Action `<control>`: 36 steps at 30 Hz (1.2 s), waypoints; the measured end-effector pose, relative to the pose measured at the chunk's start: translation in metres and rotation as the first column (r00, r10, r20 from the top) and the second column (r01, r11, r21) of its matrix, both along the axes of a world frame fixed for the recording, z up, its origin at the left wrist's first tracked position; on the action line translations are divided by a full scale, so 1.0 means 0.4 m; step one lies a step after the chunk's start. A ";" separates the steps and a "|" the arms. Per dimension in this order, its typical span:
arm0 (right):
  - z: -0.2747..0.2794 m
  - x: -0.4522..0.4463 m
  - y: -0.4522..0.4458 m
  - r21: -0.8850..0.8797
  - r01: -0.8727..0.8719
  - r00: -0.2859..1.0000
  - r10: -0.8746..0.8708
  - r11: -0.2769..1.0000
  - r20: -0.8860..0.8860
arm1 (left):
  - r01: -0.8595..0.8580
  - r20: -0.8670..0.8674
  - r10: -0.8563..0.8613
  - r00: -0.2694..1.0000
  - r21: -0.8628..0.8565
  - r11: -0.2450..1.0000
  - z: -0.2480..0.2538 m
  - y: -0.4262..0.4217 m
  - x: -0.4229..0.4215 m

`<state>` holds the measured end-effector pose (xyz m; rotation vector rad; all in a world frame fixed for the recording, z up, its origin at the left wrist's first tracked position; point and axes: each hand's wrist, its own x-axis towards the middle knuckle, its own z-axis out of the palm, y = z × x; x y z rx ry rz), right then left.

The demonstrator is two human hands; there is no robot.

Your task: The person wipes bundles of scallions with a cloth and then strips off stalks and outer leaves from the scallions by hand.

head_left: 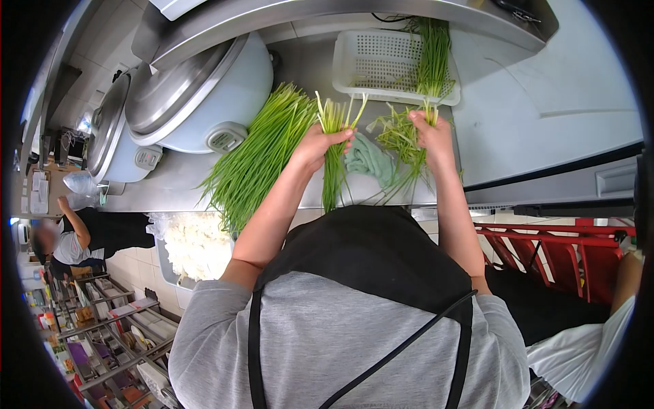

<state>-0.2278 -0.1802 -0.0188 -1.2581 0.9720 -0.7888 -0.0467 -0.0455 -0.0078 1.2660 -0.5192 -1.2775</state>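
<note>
My left hand is closed round a small bunch of green chives, whose pale ends stick up above the fingers. Left of it, a large pile of chives lies on the steel counter. My right hand pinches some thin chive stalks over a tangle of loose trimmings. Between my hands a green cloth lies crumpled. Behind my right hand, a white perforated basket holds more chives at its right end.
Two large cookers with steel lids stand at the left. A tub of white chopped food sits below the counter's left part. One person is at the far left, another person's white sleeve at the lower right, near red racks.
</note>
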 end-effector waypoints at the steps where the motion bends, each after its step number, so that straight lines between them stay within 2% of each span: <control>1: -0.013 -0.010 -0.011 -0.046 0.035 0.999 -0.036 0.998 -0.037 | -0.007 -0.011 0.007 1.000 0.000 1.000 -0.001 0.002 0.000; 2: -0.036 -0.019 -0.024 -0.122 -0.001 0.977 -0.025 0.993 -0.211 | -0.013 -0.021 0.013 1.000 -0.001 1.000 -0.003 0.002 0.000; 3: -0.044 -0.018 -0.022 -0.124 0.002 0.977 -0.028 0.992 -0.210 | -0.010 -0.020 0.010 1.000 -0.003 1.000 -0.005 0.000 0.000; 5: -0.055 -0.017 -0.014 -0.221 -0.175 0.906 0.069 0.959 -0.419 | 0.005 -0.025 -0.004 1.000 0.024 1.000 -0.011 -0.003 -0.004; 6: -0.010 0.000 0.022 -0.222 -0.208 0.938 0.130 0.953 -0.322 | 0.007 -0.024 -0.006 1.000 0.025 1.000 -0.010 -0.005 -0.010; 7: 0.006 0.019 0.052 -0.222 -0.205 0.938 0.128 0.953 -0.321 | 0.021 -0.012 -0.021 1.000 0.010 1.000 -0.008 -0.008 -0.019; 9: 0.025 0.049 0.093 -0.079 -0.330 0.944 0.331 0.941 -0.011 | 0.038 0.001 -0.038 0.999 -0.005 0.999 -0.010 -0.016 -0.032; 13: 0.044 0.060 0.100 -0.024 -0.332 0.943 0.332 0.943 -0.008 | 0.061 -0.007 -0.062 0.998 -0.056 0.997 -0.005 -0.022 -0.041; 15: 0.041 0.056 0.091 0.066 -0.357 0.934 0.357 0.932 0.005 | 0.057 -0.031 -0.059 0.998 -0.054 0.997 0.004 -0.019 -0.041; 19: 0.049 0.059 0.099 0.014 -0.379 0.925 0.379 0.925 0.022 | 0.077 -0.045 -0.077 0.996 -0.007 0.997 0.008 -0.017 -0.032; 21: 0.036 0.061 0.098 0.028 -0.301 0.954 0.300 0.953 0.015 | 0.070 -0.067 -0.070 0.995 -0.004 0.998 0.009 -0.015 -0.027; 25: 0.029 0.063 0.091 0.107 -0.282 0.955 0.290 0.954 -0.068 | 0.084 -0.020 -0.084 0.996 -0.011 0.996 -0.006 -0.012 -0.018; 27: 0.034 0.070 0.103 -0.002 -0.300 0.954 0.300 0.954 0.022 | 0.105 0.026 -0.104 0.994 -0.038 0.994 -0.010 -0.013 -0.021; 32: 0.017 0.069 0.092 0.038 -0.286 0.958 0.285 0.957 0.034 | 0.082 -0.060 -0.081 0.995 0.020 0.996 0.014 -0.015 -0.031; 36: 0.028 0.067 0.096 0.052 -0.284 0.959 0.283 0.957 0.032 | 0.117 0.002 -0.117 0.993 -0.024 0.993 0.001 -0.014 -0.024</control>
